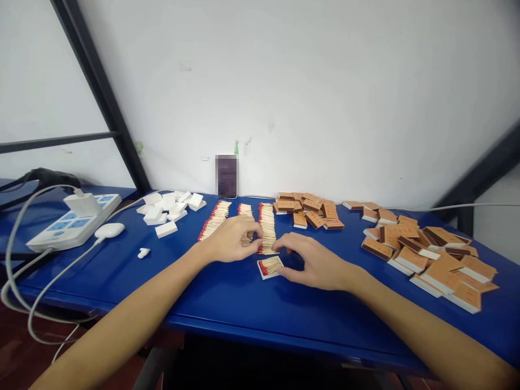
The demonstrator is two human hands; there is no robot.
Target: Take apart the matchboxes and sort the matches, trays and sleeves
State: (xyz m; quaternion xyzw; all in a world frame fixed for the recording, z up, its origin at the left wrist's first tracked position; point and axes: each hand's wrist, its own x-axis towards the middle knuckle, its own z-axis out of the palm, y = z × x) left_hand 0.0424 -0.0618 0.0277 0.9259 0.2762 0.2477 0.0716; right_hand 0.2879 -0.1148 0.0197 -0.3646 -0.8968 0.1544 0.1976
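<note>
My left hand (233, 238) rests curled over the near end of the middle row of matches (245, 211), fingers pinched together on some matches there. My right hand (314, 264) curves round the right side of a small white tray (270, 266) that holds red-tipped matches, fingertips touching its edge. Two more rows of matches (267, 225) lie side by side on the blue table (227, 298), one on each side of the middle row.
Empty white trays (168, 208) are heaped at the back left. Brown matchbox sleeves (311, 208) lie at the back centre, closed boxes (426, 252) at the right. A power strip (73, 219), cables and a white adapter (109, 231) sit far left. A blurred dark object (226, 176) leans against the wall.
</note>
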